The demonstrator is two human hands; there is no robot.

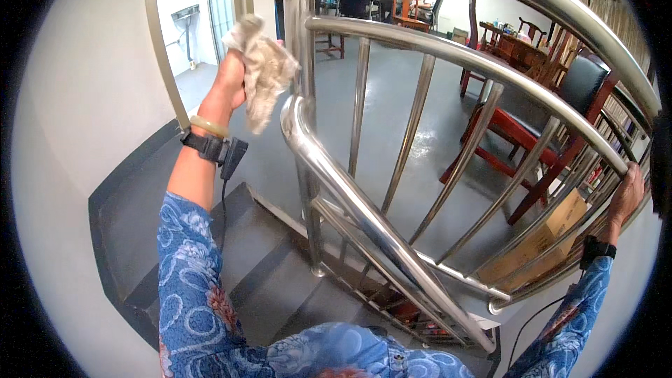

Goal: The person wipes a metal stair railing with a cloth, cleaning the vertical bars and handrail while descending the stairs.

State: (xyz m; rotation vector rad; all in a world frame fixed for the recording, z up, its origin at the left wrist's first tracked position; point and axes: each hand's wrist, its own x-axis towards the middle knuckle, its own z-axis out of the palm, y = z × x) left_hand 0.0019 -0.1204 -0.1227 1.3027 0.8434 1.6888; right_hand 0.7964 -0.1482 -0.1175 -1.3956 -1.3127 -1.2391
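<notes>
A crumpled, off-white cloth hangs from my raised left hand, which is closed around it. The cloth is slightly blurred and hangs just left of the upright steel post; I cannot tell whether they touch. Far to the right, my right hand is wrapped over the middle bar of the stainless steel railing. Its fingers are partly hidden behind the bar. Below the cloth, a sloping steel handrail runs down to the lower right.
Dark grey stairs lie below me, beside a pale wall. Behind the railing stand a wooden chair with a black back and a cardboard box. People sit at the far end of the room. A doorway opens at the left.
</notes>
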